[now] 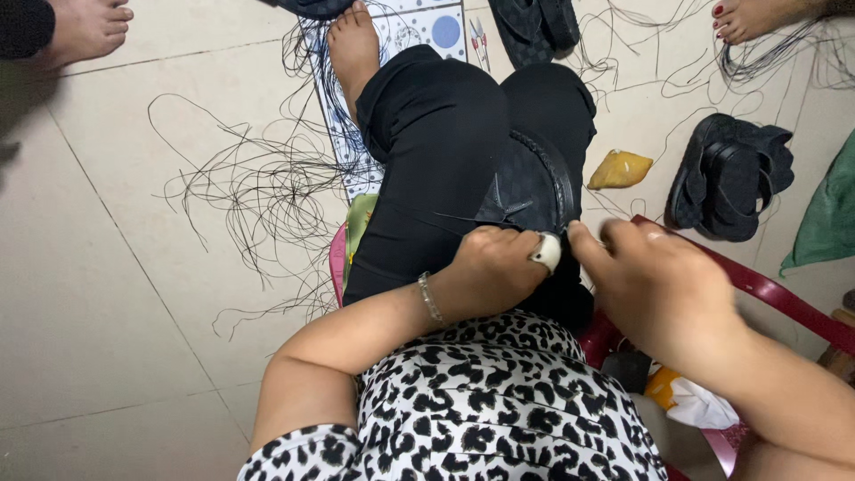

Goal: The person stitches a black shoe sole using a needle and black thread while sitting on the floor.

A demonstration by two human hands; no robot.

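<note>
Fingers of my left hand [494, 265] clamp the black woven shoe upper [527, 187] on my knee; right hand [655, 285] pinches, contents indiscernible. Risk: loose black thread [267, 191] could tangle or snag.

Two hands [499, 267] [655, 281], one shoe upper [525, 187], three bare feet [354, 49] [85, 27] [753, 18], one yellow scrap [621, 169]

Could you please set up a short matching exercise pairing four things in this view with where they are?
Things:
1. Black shoe upper
2. Yellow pouch
3. Loose black threads
4. Pair of black sandals

Places:
A. Spread on the floor tiles to the left of the legs
B. On the lap, at the left hand and right hand
C. On the floor at the right, beyond the red chair edge
D. On the floor between the knee and the sandals

Pairs: 1-B, 2-D, 3-A, 4-C
</note>
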